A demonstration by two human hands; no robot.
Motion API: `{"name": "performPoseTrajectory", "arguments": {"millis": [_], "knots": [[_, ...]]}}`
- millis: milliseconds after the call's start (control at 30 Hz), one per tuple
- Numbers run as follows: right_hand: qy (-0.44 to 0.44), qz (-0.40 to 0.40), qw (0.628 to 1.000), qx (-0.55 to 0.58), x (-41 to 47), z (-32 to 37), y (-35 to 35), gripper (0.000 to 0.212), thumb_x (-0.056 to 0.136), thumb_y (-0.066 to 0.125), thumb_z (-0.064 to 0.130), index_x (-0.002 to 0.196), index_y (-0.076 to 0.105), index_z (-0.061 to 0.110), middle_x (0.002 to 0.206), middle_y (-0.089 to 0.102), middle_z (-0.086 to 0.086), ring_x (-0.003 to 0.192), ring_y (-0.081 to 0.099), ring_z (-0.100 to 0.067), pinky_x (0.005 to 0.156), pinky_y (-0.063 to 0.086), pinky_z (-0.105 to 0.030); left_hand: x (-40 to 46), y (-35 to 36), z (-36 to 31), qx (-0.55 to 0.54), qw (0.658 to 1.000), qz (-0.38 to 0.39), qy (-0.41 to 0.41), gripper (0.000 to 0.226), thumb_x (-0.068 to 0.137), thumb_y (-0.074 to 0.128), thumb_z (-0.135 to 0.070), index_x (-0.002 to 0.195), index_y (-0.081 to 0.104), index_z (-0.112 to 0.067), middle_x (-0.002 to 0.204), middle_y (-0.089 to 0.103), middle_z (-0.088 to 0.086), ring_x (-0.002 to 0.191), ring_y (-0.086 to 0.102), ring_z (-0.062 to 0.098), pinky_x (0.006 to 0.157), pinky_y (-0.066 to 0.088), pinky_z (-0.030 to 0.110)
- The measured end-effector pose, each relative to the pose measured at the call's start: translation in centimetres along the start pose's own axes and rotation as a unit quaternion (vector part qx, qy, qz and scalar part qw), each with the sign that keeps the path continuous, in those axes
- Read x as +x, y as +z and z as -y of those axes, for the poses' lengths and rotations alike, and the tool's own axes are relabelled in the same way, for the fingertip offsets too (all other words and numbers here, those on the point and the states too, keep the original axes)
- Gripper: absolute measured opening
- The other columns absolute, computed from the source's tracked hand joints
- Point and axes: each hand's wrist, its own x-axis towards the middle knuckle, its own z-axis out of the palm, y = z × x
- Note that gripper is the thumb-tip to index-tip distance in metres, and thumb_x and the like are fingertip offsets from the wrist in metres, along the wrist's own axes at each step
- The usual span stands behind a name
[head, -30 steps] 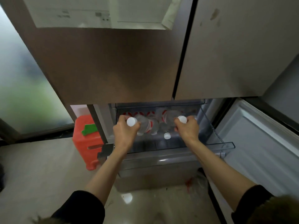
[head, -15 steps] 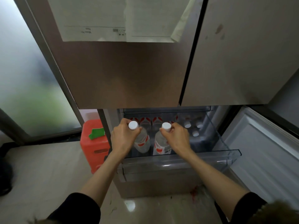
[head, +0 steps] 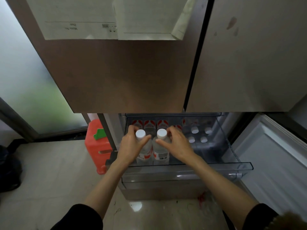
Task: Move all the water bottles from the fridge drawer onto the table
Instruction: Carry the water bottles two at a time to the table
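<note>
The clear fridge drawer (head: 235,156) holds upright white-capped water bottles (head: 194,130) with red labels.

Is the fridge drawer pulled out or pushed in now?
Pulled out. The clear fridge drawer juts forward past the closed upper doors, so the white bottle caps inside show from above.

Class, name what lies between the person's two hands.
In the head view, two upright white-capped bottles stand side by side between the left hand and right hand.

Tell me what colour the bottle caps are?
White. The caps show best in the head view, on the two held water bottles.
</note>
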Motion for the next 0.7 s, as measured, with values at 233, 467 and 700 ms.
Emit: {"name": "performPoseTrajectory", "arguments": {"millis": [233,467,700], "knots": [[-0.014,0.184,0.977,0.105,-0.1,-1.8,-0.5,0.074,0.078,0.073,0.013,0.139,0.033,0.023,0.14,0.042,0.002,0.118,0.039,-0.005,0.098,0.033,-0.023,-0.6,-0.8,2.3,-0.05,0.982,0.182,-0.002,0.055,0.085,0.065,-0.02,0.129,0.033,-0.015,0.121,0.046,-0.001,0.115,0.045,0.013,0.093,0.036,0.023],[0.015,0.157,0.981,0.117,0.7,-2.2,0.5,0.078,0.075,0.076,0.023,0.139,0.032,0.023,0.133,0.047,0.005,0.121,0.044,-0.01,0.095,0.035,-0.023,1.0,-1.4,3.8,-0.023,0.966,0.257,-0.036,0.075,0.08,0.07,-0.013,0.141,0.026,-0.018,0.141,0.041,0.004,0.128,0.042,0.02,0.107,0.037,0.037],[0.052,0.144,0.979,0.133,1.4,-2.7,1.4,0.076,0.071,0.08,0.026,0.134,0.038,0.02,0.125,0.054,0.003,0.11,0.05,-0.009,0.087,0.04,-0.022,0.6,-1.1,4.2,-0.001,0.983,0.185,-0.018,0.08,0.069,0.079,-0.028,0.136,0.036,-0.018,0.134,0.05,0.003,0.113,0.048,0.013,0.095,0.04,0.026]]}}
